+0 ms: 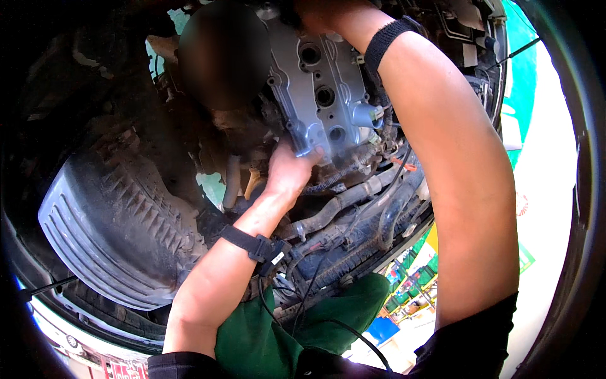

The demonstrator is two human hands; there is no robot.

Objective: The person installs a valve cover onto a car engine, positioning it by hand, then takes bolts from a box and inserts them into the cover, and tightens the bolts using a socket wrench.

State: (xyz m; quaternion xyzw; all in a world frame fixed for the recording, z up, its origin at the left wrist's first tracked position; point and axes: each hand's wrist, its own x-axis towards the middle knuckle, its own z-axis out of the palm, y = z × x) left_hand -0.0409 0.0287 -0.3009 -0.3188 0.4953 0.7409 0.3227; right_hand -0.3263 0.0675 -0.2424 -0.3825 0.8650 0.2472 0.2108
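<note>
The grey engine valve cover (317,77) is at 12 o'clock. The left hand (291,172) is closed on its 6 o'clock end, thumb on top, fingers hidden; the right hand (320,18), at its 12 o'clock end, is too shadowed to judge. Likely stiff, fairly light, perhaps oil-slick; best held by both end rims.

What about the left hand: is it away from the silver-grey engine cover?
No, the left hand is at the near end of the silver-grey engine cover, its fingers against the edge.
</note>
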